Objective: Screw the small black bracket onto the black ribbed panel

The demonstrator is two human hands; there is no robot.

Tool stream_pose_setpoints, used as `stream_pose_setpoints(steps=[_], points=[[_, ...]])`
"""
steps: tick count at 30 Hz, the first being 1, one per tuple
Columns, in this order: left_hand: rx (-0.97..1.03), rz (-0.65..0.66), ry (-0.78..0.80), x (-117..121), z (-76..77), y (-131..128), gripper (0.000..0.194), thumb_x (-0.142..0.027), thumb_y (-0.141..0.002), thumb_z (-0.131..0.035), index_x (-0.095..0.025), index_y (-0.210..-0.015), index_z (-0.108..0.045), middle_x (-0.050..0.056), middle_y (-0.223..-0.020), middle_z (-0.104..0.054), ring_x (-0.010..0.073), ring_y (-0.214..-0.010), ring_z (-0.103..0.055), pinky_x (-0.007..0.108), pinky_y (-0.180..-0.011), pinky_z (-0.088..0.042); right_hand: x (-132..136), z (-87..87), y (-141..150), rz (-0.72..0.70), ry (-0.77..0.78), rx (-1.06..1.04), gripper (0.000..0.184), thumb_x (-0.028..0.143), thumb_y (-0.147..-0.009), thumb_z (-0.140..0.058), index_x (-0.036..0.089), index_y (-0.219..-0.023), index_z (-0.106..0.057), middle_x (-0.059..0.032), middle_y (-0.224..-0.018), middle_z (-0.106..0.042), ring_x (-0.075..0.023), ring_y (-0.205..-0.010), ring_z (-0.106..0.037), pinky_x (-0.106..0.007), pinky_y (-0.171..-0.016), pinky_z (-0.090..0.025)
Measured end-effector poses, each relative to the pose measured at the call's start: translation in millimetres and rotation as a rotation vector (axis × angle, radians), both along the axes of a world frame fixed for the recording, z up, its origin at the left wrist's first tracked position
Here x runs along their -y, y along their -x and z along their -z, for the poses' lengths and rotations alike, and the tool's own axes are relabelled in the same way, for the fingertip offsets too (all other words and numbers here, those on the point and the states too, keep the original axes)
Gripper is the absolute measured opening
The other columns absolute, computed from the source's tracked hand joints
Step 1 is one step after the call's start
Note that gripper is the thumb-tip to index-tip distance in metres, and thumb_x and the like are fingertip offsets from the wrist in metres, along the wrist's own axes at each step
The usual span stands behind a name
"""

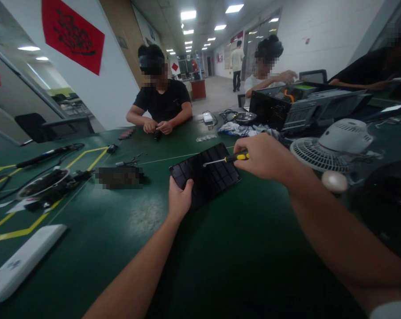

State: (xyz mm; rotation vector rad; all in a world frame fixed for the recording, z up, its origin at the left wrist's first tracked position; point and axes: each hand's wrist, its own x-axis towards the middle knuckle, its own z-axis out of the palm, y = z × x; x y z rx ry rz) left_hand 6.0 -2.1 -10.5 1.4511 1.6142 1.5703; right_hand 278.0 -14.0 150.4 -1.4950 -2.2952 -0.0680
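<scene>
A flat black panel with a grid of dark cells, like a small solar panel (217, 177), is tilted over the green table (121, 248). My left hand (180, 195) grips its near left corner, thumb on top of the face. In my right hand (262, 155) is a screwdriver (235, 157) with a yellow and black handle, fingers wrapped round it. Its metal shaft points left across the panel, and the tip appears close to the face; I cannot tell whether it touches.
To the right lie a grey fan (340, 141), a round pale object (334, 181) and an open computer case (287, 108). Left are a white power strip (28, 261), cables (48, 155) and yellow tape. A person (160, 97) sits opposite; another person (267, 75) sits behind the case.
</scene>
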Motion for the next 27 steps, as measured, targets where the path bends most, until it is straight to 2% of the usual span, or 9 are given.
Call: stream_pose_setpoints(steps=[5, 11, 18, 20, 23, 25, 27], points=[[0.01, 0.001, 0.009, 1.0, -2.7, -1.5, 0.038, -0.031, -0.085, -0.073, -0.02, -0.121, -0.063, 0.009, -0.111, -0.075, 0.0311, -0.114, -0.071, 0.051, -0.109, -0.054, -1.9, 3.2, 2.1, 0.024, 0.004, 0.004, 0.022, 0.026, -0.08, -0.066, 0.02, -0.095, -0.08, -0.0097, -0.089, -0.079, -0.0276, -0.085, -0.07, -0.038, -0.074, -0.043], [0.01, 0.007, -0.014, -0.7, 2.4, 0.4, 0.041, -0.033, -0.086, -0.074, -0.02, -0.124, -0.063, 0.01, -0.115, -0.074, 0.0307, -0.116, -0.071, 0.05, -0.11, -0.053, -0.2, 4.4, 5.4, 0.058, -0.006, 0.028, 0.023, 0.026, -0.08, -0.066, 0.022, -0.098, -0.08, -0.009, -0.089, -0.078, -0.0278, -0.084, -0.068, -0.037, -0.069, -0.038], [-0.007, -0.009, 0.004, 0.9, -0.2, -1.1, 0.04, -0.031, -0.085, -0.073, -0.02, -0.122, -0.063, 0.008, -0.113, -0.073, 0.0293, -0.112, -0.071, 0.047, -0.105, -0.055, 8.4, -0.6, 12.5, 0.074, -0.025, 0.053, 0.023, 0.028, -0.085, -0.068, 0.022, -0.103, -0.081, -0.0099, -0.099, -0.08, -0.0309, -0.095, -0.07, -0.039, -0.073, -0.041], [-0.008, -0.015, 0.01, 1.2, -1.3, -1.5, 0.041, -0.031, -0.086, -0.073, -0.02, -0.123, -0.062, 0.008, -0.113, -0.073, 0.029, -0.111, -0.07, 0.046, -0.105, -0.054, 10.3, -2.9, 14.3, 0.135, 0.009, 0.087, 0.024, 0.036, -0.09, -0.066, 0.022, -0.102, -0.082, -0.0122, -0.104, -0.08, -0.0334, -0.099, -0.071, -0.04, -0.074, -0.043], [-0.009, -0.018, 0.009, 1.0, -1.7, -1.2, 0.041, -0.03, -0.086, -0.073, -0.02, -0.124, -0.062, 0.008, -0.114, -0.073, 0.0289, -0.111, -0.071, 0.047, -0.106, -0.054, 9.5, -3.2, 15.1, 0.211, 0.124, 0.145, 0.041, 0.047, -0.1, -0.053, 0.019, -0.099, -0.082, -0.0169, -0.103, -0.08, -0.0359, -0.098, -0.072, -0.041, -0.073, -0.044], [-0.005, -0.014, 0.006, 0.5, -1.2, -0.7, 0.04, -0.03, -0.086, -0.073, -0.021, -0.123, -0.062, 0.008, -0.114, -0.074, 0.0286, -0.111, -0.071, 0.046, -0.106, -0.054, 7.1, -1.4, 13.7, 0.19, 0.203, 0.165, 0.05, 0.05, -0.104, -0.043, 0.018, -0.097, -0.08, -0.0182, -0.102, -0.079, -0.0357, -0.096, -0.072, -0.042, -0.072, -0.043], [-0.005, -0.012, 0.002, -0.1, -0.7, -0.2, 0.039, -0.03, -0.086, -0.073, -0.021, -0.122, -0.063, 0.008, -0.114, -0.074, 0.0287, -0.112, -0.071, 0.046, -0.106, -0.054, 4.8, 0.4, 10.3, 0.118, 0.247, 0.156, 0.041, 0.051, -0.101, -0.052, 0.019, -0.103, -0.077, -0.0154, -0.102, -0.079, -0.0335, -0.093, -0.072, -0.04, -0.07, -0.042]])
